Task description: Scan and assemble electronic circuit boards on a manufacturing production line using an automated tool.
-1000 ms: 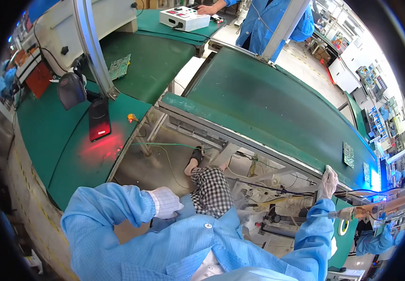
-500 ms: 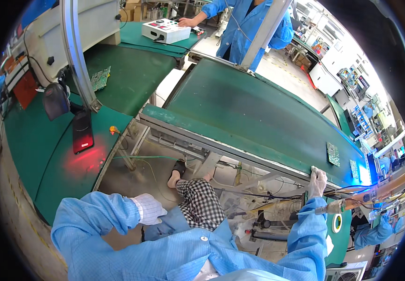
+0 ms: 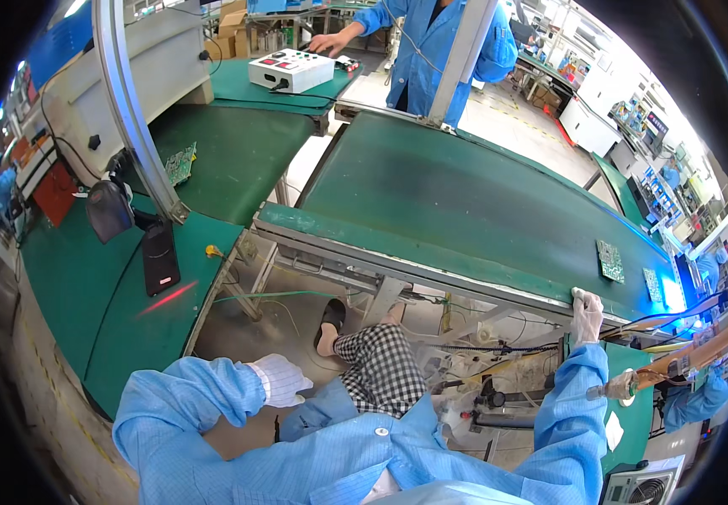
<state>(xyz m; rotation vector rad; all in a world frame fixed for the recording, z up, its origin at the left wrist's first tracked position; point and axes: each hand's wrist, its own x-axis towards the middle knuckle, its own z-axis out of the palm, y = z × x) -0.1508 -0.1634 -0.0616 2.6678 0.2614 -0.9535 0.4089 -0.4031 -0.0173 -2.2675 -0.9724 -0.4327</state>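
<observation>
Right grip (image 3: 587, 316), apparently curled, touches the green conveyor (image 3: 465, 210).

The left hand (image 3: 281, 381) points inward, loosely curled, while the right hand (image 3: 587, 316) extends forward, curled.

- Conveyor (image 3: 448, 194): a long, flat green belt, darkened by a broad scuffed band toward its left end, set level and running obliquely away from the wearer; its near side is edged by a metal rail (image 3: 414, 273), on which the gloved right hand (image 3: 587, 316) rests near the right end.
- Larger-looking circuit board (image 3: 610, 261): green, roughly rectangular, crowded with small pale parts; it lies on the conveyor's right part, in from the near rail.
- Smaller-looking circuit board (image 3: 652, 285): also green and rectangular, tinted by blue light; it lies farther toward the conveyor's right end, apart from the first board.
</observation>
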